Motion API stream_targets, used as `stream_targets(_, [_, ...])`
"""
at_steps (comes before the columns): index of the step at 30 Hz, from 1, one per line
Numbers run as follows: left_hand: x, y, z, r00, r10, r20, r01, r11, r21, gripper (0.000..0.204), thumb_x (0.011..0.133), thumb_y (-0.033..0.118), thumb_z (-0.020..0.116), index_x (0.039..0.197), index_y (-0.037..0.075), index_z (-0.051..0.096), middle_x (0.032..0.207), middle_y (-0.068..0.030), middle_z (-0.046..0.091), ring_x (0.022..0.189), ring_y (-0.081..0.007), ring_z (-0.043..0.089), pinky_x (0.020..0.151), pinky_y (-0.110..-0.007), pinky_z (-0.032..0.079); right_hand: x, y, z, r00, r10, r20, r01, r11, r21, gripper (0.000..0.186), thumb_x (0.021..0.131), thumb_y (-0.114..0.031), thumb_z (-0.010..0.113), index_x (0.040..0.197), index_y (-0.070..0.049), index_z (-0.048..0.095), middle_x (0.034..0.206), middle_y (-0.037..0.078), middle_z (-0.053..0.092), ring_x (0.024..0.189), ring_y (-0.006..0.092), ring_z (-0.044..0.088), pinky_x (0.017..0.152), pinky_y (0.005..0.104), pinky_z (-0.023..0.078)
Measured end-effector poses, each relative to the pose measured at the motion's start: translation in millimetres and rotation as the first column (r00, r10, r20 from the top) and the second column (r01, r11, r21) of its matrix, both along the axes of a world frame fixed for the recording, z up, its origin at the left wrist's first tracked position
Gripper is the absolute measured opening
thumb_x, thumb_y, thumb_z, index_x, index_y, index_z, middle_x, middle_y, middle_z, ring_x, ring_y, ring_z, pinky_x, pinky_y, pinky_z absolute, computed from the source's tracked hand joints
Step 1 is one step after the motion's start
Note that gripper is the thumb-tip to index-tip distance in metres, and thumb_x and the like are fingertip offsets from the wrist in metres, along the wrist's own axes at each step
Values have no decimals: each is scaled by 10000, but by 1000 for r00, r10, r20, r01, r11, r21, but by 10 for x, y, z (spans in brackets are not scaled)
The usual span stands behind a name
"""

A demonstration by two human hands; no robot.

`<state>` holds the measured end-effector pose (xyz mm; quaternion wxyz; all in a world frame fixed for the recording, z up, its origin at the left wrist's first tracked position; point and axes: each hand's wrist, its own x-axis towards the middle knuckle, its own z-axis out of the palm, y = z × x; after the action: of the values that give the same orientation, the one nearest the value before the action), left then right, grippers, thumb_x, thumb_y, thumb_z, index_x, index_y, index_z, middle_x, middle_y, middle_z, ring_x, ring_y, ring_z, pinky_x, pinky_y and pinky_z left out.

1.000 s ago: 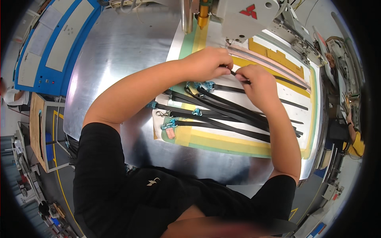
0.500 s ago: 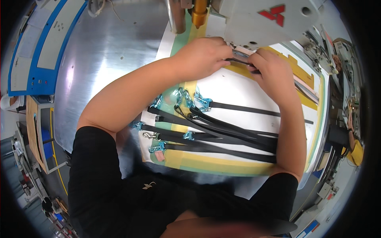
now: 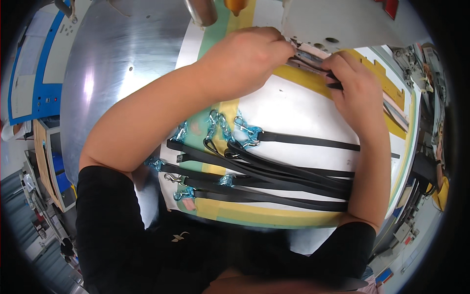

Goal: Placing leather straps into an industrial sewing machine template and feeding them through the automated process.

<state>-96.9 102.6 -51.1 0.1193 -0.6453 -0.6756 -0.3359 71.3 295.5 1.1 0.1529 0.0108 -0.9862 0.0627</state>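
Both my hands are at the underside of a grey machine head, pinching a black strap (image 3: pixel 309 64) stretched between them. My left hand (image 3: pixel 252 56) closes on its left end, fingertips close under the machine. Farther right, my right hand (image 3: pixel 360 85) grips the other part, and a dark end pokes out below its fingers. Nearer me on the white work surface lie several black straps (image 3: pixel 303 142), running left to right and partly overlapping. Metal snap hooks (image 3: pixel 243 123), mostly wrapped in blue film, sit at their left ends; one bare hook (image 3: pixel 172 178) shows among them. My right forearm hides the straps' right parts.
The grey machine head (image 3: pixel 352 24) overhangs the far right, with a yellow plate (image 3: pixel 303 81) beneath it. A metal cylinder (image 3: pixel 201 12) and an orange-brown nozzle (image 3: pixel 236 6) hang at the top. Shiny metal table (image 3: pixel 112 63) spreads left, beside a blue-and-white control box (image 3: pixel 39 98).
The view has shifted, so the machine head sits higher in the picture. Both hands keep their hold on the strap, and the straps on the table lie as before.
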Motion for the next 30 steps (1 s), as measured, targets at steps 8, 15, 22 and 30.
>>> stream_targets(8, [38, -35, 52, 998, -6, 62, 5, 1000, 17, 222, 880, 110, 783, 1091, 78, 721, 903, -93, 688, 789, -282, 675, 696, -386, 543, 33, -3, 47, 999, -23, 30, 23, 1000, 6, 252, 788, 1, 703, 1004, -96, 616, 866, 90, 693, 797, 331, 681, 678, 439, 512])
stream_targets(15, [55, -17, 66, 990, -66, 126, 62, 997, 43, 143, 930, 123, 743, 1055, 53, 741, 848, -103, 711, 755, -279, 681, 672, -362, 537, 53, 26, 137, 984, 66, 166, 19, 886, -463, 101, 885, 0, 682, 973, -13, 632, 775, 111, 662, 668, 277, 591, 659, 350, 474])
stream_targets(22, [16, -18, 96, 973, -128, 194, 116, 991, 73, 143, 965, 117, 707, 1080, 46, 755, 825, -107, 703, 721, -241, 661, 659, -329, 520, 80, 50, 224, 967, 129, 219, 44, 762, -646, 88, 925, -48, 718, 918, 1, 646, 694, 14, 548, 659, 99, 476, 624, 263, 398])
stream_targets(30, [74, -132, 278, 426, -117, 897, 402, 913, -72, 249, 1072, 209, 597, 1144, -1, 710, 854, -24, 645, 735, -110, 588, 660, -258, 481, 130, 105, 312, 943, 232, 239, 13, 692, -721, 159, 847, -115, 764, 885, -9, 653, 644, -30, 556, 607, 52, 520, 589, 229, 354])
